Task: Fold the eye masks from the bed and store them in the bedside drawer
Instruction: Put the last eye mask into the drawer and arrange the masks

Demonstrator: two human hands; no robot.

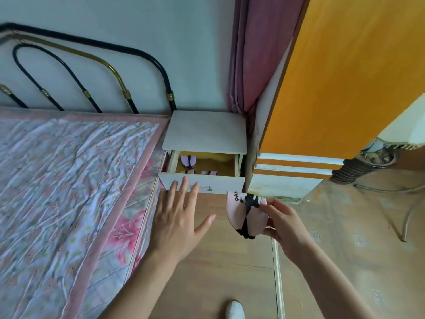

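Note:
My right hand [282,223] holds a folded pink eye mask [239,214] with a black strap wrapped around it, just below and right of the drawer front. The bedside drawer [226,184] stands pulled out from the white nightstand [204,132]. Inside it lie folded pink eye masks [187,161], one at the back left and others by the front wall. My left hand [178,218] is spread flat with nothing in it, its fingertips touching the left part of the drawer front. The bed [69,180] with a floral quilt shows no masks.
A metal headboard [87,72] stands against the wall. A pink curtain [255,54] hangs behind the nightstand. An orange and white cabinet [333,88] stands right of it, with a flowerpot [374,157] beyond. Cables [407,217] lie on the floor. My white shoe [234,309] is below.

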